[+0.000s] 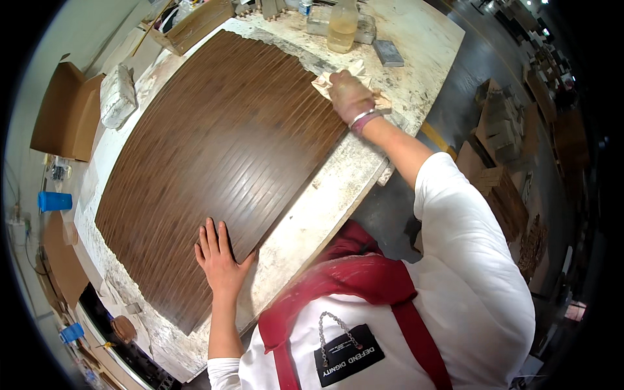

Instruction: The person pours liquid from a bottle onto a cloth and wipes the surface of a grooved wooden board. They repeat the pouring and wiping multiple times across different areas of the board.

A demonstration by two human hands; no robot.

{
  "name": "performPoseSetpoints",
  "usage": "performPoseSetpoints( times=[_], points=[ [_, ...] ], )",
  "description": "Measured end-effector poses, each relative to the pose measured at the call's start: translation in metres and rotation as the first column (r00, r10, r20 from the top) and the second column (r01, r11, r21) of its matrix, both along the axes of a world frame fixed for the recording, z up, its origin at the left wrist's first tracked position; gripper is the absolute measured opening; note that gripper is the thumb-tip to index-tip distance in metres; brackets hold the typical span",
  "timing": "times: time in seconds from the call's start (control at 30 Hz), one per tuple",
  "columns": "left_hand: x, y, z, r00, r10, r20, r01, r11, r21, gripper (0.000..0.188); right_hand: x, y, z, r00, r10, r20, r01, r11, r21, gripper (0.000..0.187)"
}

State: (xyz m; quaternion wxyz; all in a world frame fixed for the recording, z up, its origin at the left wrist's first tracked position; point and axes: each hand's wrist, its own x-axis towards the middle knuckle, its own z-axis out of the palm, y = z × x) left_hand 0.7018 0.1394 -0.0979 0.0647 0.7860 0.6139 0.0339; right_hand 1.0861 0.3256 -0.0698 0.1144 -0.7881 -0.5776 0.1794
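Biggest thing first: the pale, paint-crusted worktable runs from seven o'clock up to one o'clock, and nearly all of it is covered by a large dark-brown slatted wooden panel, its long axis and its slats on that same line. Down at six o'clock the left hand lies flat and spread on the panel's near edge, fingers splayed, palm down, holding nothing. Up at twelve to one o'clock the right hand is closed down on a crumpled beige cloth, pressing it at the panel's far right corner, where wood meets table. So the cloth sits under the right hand, and almost the whole panel stretches away from it toward seven o'clock. Beyond, at twelve o'clock, stands a clear plastic bottle of yellowish liquid, with a small grey block just to its right.
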Motion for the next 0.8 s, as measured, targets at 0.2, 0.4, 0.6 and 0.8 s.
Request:
performPoseSetpoints(
  times=[0.2, 0.4, 0.6, 0.8],
  points=[
    [-0.001, -0.001, 0.008, 1.000, 0.026, 0.014, -0.025, 0.999, -0.036, 0.102, -0.113, -0.046, -0.049, 0.745, 0.595, 0.303, -0.660, 0.725, 0.197, 0.012],
    [-0.002, 0.000, 0.008, 0.997, 0.031, 0.068, -0.030, 0.999, -0.027, 0.099, -0.016, 0.051, -0.034, 0.907, 0.243, 0.343, -0.357, 0.876, 0.324, 0.019],
    [-0.011, 0.000, 0.004, 0.991, 0.049, 0.122, -0.051, 0.999, 0.014, 0.097, -0.152, -0.084, -0.019, 0.410, 0.873, 0.265, -0.910, 0.370, 0.188, 0.002],
    [-0.018, -0.009, -0.010, 0.989, 0.030, 0.143, -0.043, 0.995, 0.085, 0.095, -0.054, 0.041, -0.020, 0.953, 0.298, 0.052, -0.302, 0.942, 0.148, 0.036]
  ],
)
